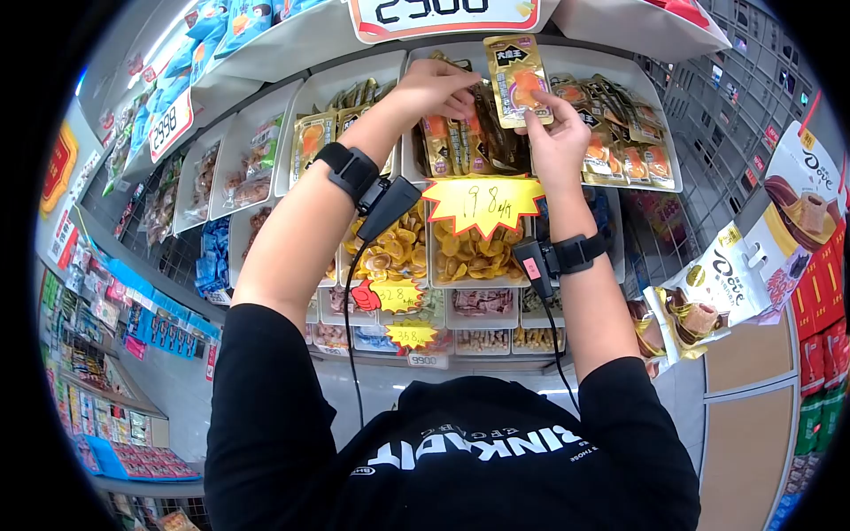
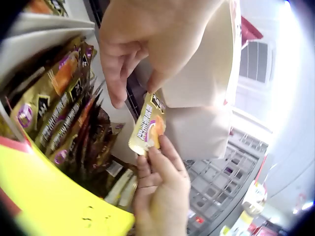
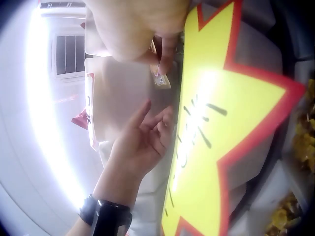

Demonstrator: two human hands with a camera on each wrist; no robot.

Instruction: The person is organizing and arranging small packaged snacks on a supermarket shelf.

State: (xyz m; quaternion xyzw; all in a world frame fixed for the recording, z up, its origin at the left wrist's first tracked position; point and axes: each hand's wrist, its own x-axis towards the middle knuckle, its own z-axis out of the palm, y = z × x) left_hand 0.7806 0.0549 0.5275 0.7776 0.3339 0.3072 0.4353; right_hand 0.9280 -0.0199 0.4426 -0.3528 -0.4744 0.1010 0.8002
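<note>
My right hand [image 1: 560, 142] pinches a gold snack packet [image 1: 511, 93] with black lettering and an orange picture, upright above the bins. In the left wrist view the right fingers grip the packet's lower end [image 2: 142, 135]. My left hand [image 1: 438, 88] hovers over a white bin of similar packets [image 1: 465, 142], its fingers loosely bent and holding nothing. Its thumb tip is close to the held packet's upper end in the left wrist view. From the right wrist, the left hand [image 3: 140, 142] appears apart from the packet, thumb raised.
A yellow star-shaped price sign [image 1: 484, 203] stands at the bin's front edge. Right of it is another bin of gold packets [image 1: 633, 164]; yellow sweets [image 1: 474, 257] fill a bin below. White Dove bags [image 1: 717, 274] hang at the right, near my forearm. A shelf with a large price tag [image 1: 443, 16] overhangs the back.
</note>
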